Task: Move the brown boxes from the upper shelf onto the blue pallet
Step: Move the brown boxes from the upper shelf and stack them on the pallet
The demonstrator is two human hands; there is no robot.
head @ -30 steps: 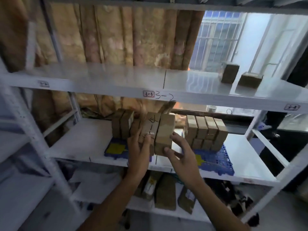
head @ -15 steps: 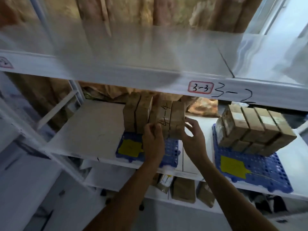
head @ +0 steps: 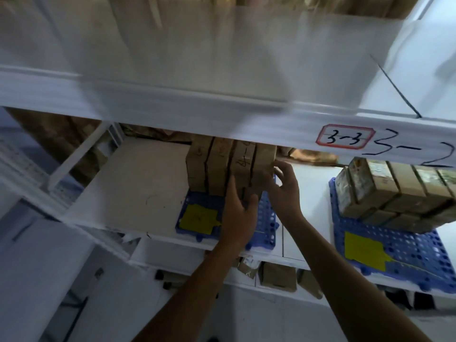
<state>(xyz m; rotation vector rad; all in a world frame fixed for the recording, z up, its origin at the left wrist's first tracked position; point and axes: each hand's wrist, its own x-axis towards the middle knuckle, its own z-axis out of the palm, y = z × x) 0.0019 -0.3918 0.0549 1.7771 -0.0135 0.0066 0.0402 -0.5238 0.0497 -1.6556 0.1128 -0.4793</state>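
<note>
Four brown cardboard boxes (head: 229, 166) stood upright on the small blue plastic pallet (head: 266, 215), and what showed of the white upper shelf (head: 222, 70) was bare. Your left hand (head: 238, 213) pressed the boxes' front with its thumb curled against them; your right hand (head: 283, 191) steadied the rightmost box, fingers spread. I'd judge little remained.

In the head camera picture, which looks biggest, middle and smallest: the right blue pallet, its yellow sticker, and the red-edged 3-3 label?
Largest to smallest as they look:
1. Right blue pallet
2. Yellow sticker
3. 3-3 label, which sits farther off, so its true size is unsure.
</note>
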